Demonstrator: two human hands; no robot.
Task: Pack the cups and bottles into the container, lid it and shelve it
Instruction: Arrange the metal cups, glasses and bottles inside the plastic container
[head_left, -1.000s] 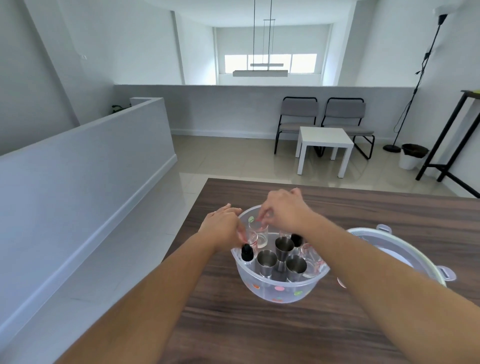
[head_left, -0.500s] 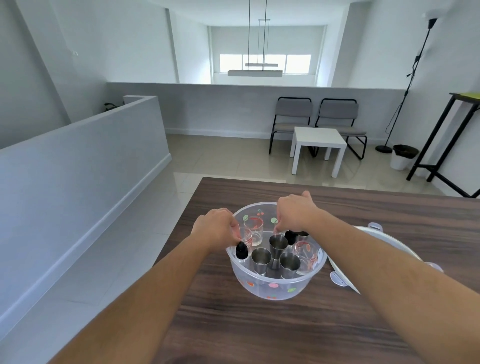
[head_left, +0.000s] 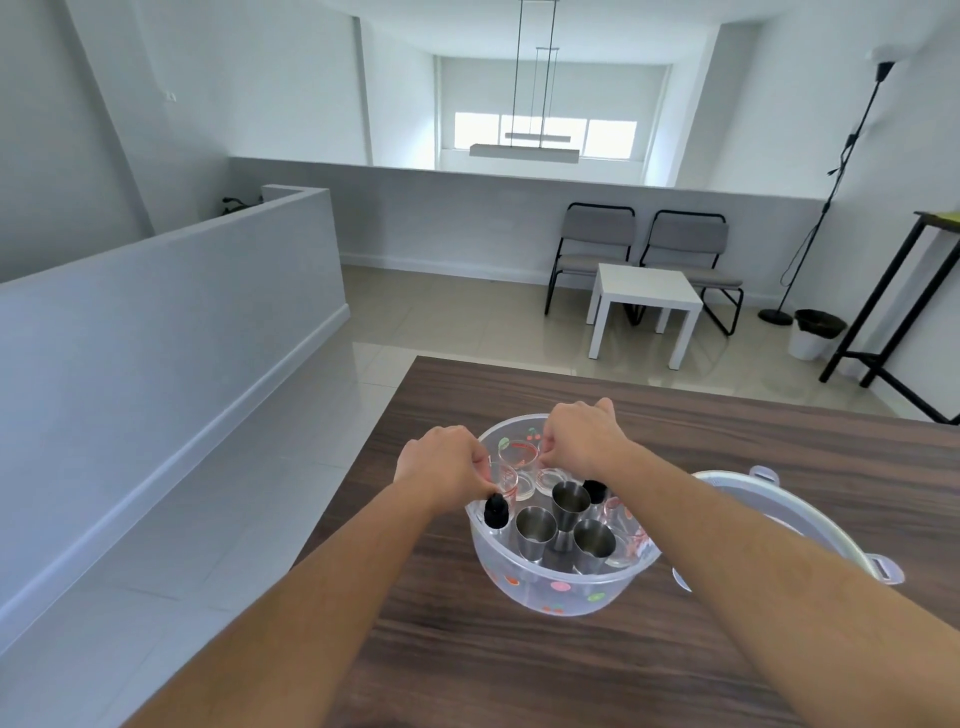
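Note:
A clear round container (head_left: 550, 597) with coloured fruit prints stands on the dark wooden table (head_left: 519, 670). Inside it are three steel cups (head_left: 535, 525), several small clear glasses (head_left: 518, 460) and two black-capped dropper bottles (head_left: 496, 512). My left hand (head_left: 441, 465) is over the container's left rim, fingers pinched on the rim of a small glass (head_left: 505, 480). My right hand (head_left: 584, 439) hangs above the far side, fingers curled down at another glass (head_left: 550, 478); its grip is hidden. The container's lid (head_left: 779, 512) lies tilted to the right, behind my right forearm.
The table's left edge drops to a tiled floor beside a low grey partition wall (head_left: 156, 322). Beyond the table stand a white side table (head_left: 644, 296), two grey chairs (head_left: 597, 244), a floor lamp, a bin (head_left: 815, 332) and a black shelf frame (head_left: 904, 306) at far right.
The view tilted and the container sits a little lower and left in frame. My right hand moved from the dropper bottle side back over the glasses; my left hand stayed at the left rim.

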